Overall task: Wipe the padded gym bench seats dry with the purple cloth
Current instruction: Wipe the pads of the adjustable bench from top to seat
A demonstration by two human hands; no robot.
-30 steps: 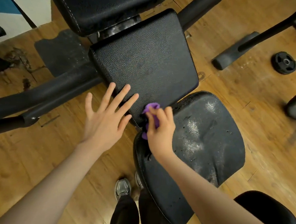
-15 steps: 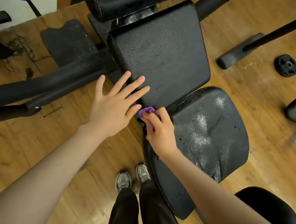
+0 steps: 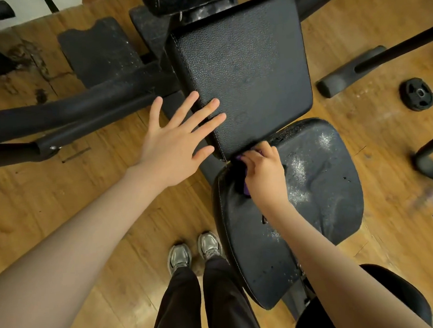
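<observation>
R hand (image 3: 263,176) is gripping the purple cloth (image 3: 246,191), fingers curled round it, pressing at the far-left corner of the lower seat pad (image 3: 316,208), right by the seam w/ the upper pad (image 3: 245,72). L hand (image 3: 173,146) is resting flat, fingers spread & relaxed, fingertips on upper pad's near-left edge.

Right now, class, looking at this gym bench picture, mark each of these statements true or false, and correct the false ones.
1. The right hand holds the purple cloth. True.
2. The left hand grips the cloth. False: it lies flat with fingers spread at the edge of the back pad.
3. The seat pad shows pale speckled patches. True.
4. The weight plate lies on the seat pad. False: it lies on the wooden floor.
5. The cloth is at the gap between the two pads. True.
</observation>
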